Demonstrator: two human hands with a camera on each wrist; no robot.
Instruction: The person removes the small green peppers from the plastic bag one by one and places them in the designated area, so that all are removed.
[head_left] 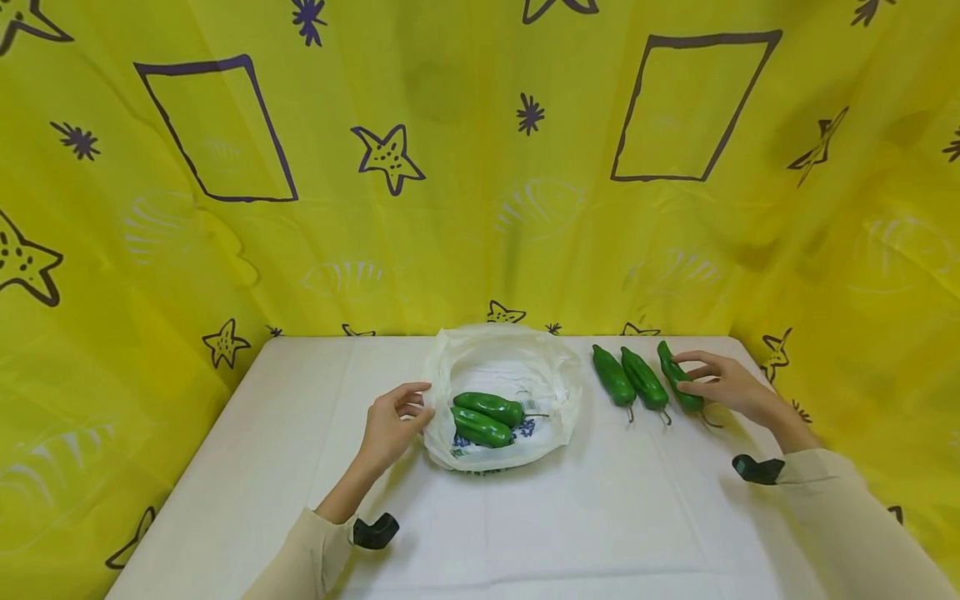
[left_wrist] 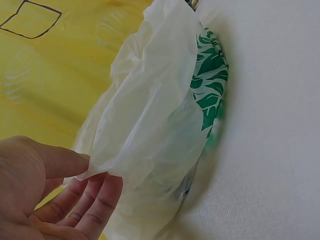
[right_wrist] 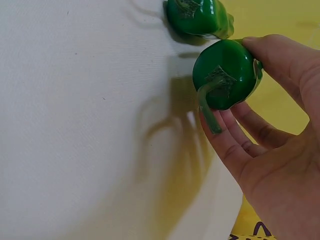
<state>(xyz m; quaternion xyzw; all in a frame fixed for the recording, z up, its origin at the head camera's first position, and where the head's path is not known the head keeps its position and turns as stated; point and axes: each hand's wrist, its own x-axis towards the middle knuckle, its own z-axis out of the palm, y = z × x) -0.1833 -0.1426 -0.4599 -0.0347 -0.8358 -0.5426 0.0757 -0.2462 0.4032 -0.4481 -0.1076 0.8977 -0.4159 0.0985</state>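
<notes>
A pale plastic bag (head_left: 501, 337) stands with its mouth spread wide on the table. Inside it lie two green peppers (head_left: 487, 407). My left hand (head_left: 393, 425) pinches the bag's left rim between thumb and fingers; the left wrist view shows the thin film (left_wrist: 145, 115) in that pinch and green leaf print lower on the bag. To the right, my right hand (head_left: 723, 383) grips a green pepper (right_wrist: 227, 75) between thumb and fingers, its curved stem facing the wrist camera. Beside it, two more green peppers (head_left: 613, 377) lie side by side on the table.
The white-covered table (head_left: 600, 517) reaches back to a yellow curtain (head_left: 450, 250) with starfish drawings, which also hangs along both sides. Black wrist devices (head_left: 375, 531) sit at both cuffs.
</notes>
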